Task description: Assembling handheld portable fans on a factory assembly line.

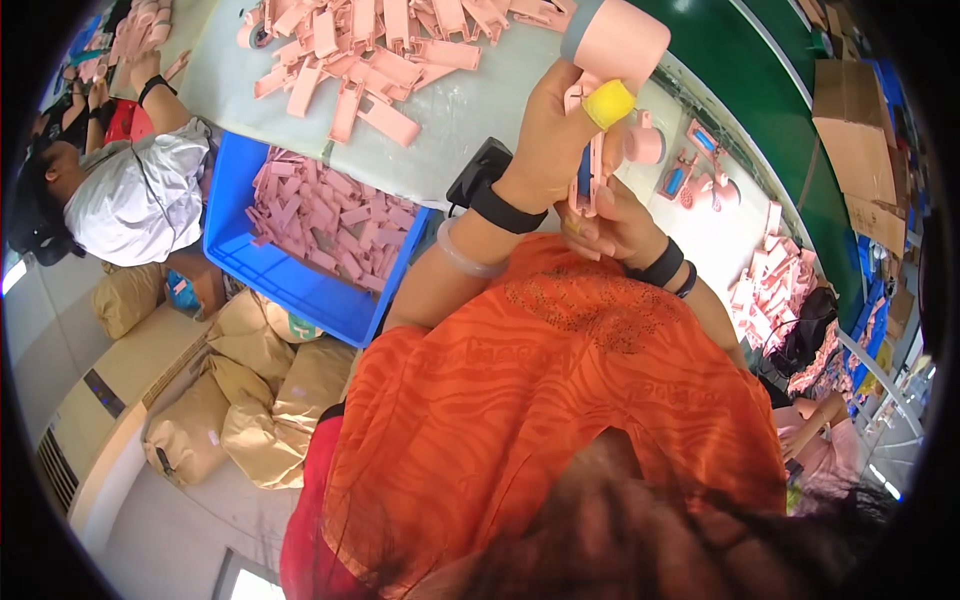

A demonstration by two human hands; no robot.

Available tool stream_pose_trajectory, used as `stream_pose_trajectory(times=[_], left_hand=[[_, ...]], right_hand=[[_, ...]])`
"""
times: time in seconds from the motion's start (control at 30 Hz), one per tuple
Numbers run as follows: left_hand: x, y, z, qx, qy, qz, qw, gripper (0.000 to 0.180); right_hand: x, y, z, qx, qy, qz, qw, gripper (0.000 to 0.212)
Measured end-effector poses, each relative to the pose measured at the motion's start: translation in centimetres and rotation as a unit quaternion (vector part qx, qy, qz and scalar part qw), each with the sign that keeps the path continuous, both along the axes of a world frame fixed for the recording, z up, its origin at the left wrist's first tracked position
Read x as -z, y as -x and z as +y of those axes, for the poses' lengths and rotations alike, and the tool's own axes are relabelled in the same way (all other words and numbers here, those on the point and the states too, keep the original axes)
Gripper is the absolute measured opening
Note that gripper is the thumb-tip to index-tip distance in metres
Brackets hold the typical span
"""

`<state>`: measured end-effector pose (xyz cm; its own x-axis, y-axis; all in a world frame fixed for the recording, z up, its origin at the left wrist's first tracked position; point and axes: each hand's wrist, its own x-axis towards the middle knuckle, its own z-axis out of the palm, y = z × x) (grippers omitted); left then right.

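My left hand (545,130) is closed around a pink hair-dryer-shaped housing (630,45), just below its cylindrical head with a grey end. A yellow cover (608,103) wraps the left thumb, which presses on the housing. Its narrow handle points down toward me, with a blue part showing inside. At the handle's lower end, my right hand (625,225) pinches it with thumb and fingers. Beyond my hands, another pink cylindrical-headed housing (645,142) lies on the table, close to open housings with blue parts (675,180).
Long pink shell pieces (390,75) are heaped on the table (230,80). A blue bin (290,285) of smaller pink pieces stands at the left, near brown sacks (270,400). More pink parts (775,280) pile up at the right. A person in white (135,205) works at far left.
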<state>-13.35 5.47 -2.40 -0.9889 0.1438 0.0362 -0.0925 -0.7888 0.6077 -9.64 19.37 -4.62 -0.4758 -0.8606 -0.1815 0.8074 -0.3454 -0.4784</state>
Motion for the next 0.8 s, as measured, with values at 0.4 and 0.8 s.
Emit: stream_pose_trajectory(times=[0.4,0.8], left_hand=[[-1.5,0.1,-0.3,0.023,-0.031,0.024,0.999,0.028],[2.0,0.2,-0.6,0.0,-0.039,-0.007,0.999,0.023]], right_hand=[[-2.1,-0.4,-0.4,0.043,-0.027,0.012,0.999,0.027],[-1.9,0.6,0.2,0.029,-0.256,0.148,0.955,0.034]])
